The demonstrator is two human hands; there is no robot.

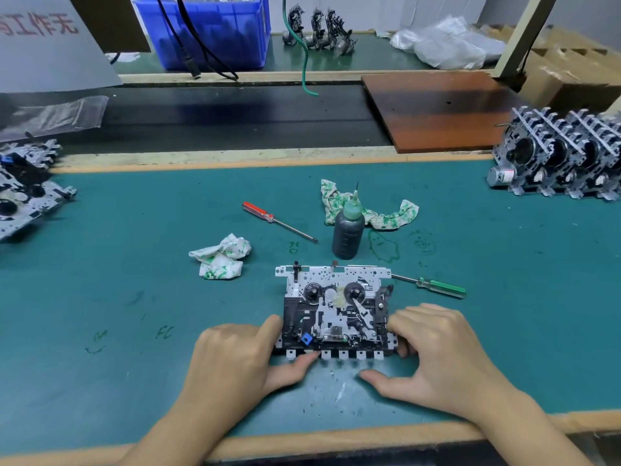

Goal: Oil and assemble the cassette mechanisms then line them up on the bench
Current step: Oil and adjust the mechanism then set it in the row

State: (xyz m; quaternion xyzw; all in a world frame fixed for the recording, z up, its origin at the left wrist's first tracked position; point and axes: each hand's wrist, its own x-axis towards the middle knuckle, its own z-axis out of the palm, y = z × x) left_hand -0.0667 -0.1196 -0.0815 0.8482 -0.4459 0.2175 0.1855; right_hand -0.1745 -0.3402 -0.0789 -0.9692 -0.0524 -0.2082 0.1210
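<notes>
**Mechanism held square between both hands at the near edge**

The green bench [134,264] carried everything. A row of upright finished units [564,156] was seen at its far right corner, and a flat stack of plates [27,193] at its left edge. The cassette mechanism [336,307] lay flat near the middle of the near edge, its long axis running left to right, parallel to that edge.

It was flanked evenly, neither hand nearer. The left hand [235,358] was curled against the left end, thumb touching the row of tabs; the right hand [437,348] gripped the right end, thumb resting loose on the mat.

The oil bottle [348,230] stood upright just beyond the mechanism, between a red screwdriver [279,222] and a green screwdriver [433,285]; it was judged an equal forward reach for either hand.
</notes>
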